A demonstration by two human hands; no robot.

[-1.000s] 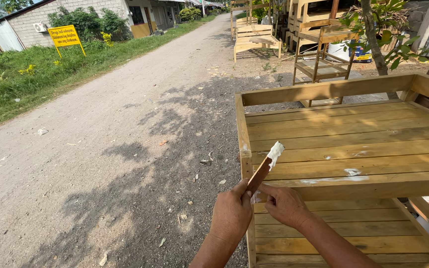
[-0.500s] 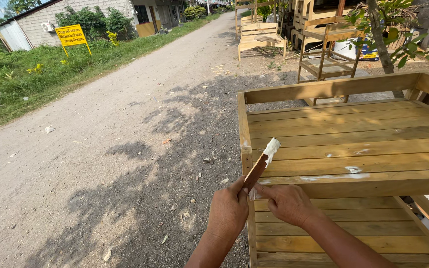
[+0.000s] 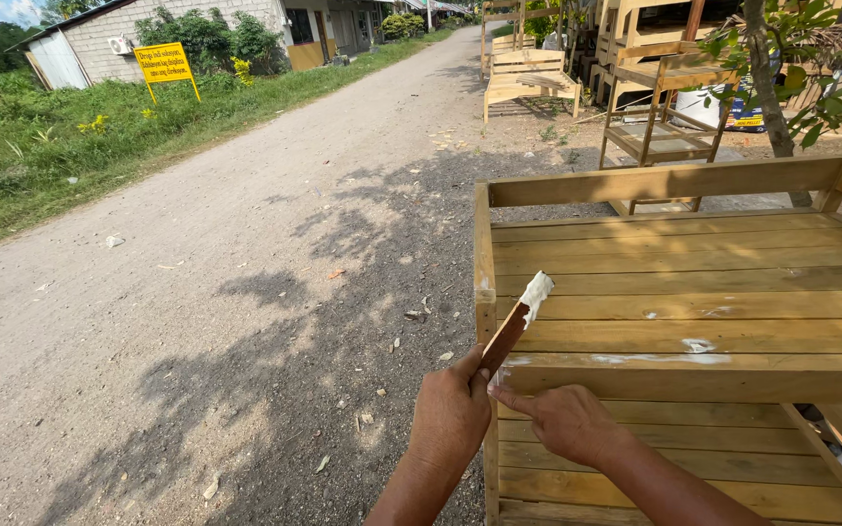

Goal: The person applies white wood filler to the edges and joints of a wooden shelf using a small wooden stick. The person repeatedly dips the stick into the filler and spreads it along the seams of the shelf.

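Left hand (image 3: 450, 417) grasps a putty-tipped stick (image 3: 516, 324) angled toward 1 o'clock; right hand (image 3: 565, 421), forefinger out, touches a wooden bench (image 3: 694, 292).

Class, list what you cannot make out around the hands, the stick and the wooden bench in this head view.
- Stick: its lower end is hidden inside the left hand.
- Right hand: its fingertip contact with the bench is too small to judge.
- Bench: its right side is cut off by the frame edge.
- Yellow sign: too small to read.
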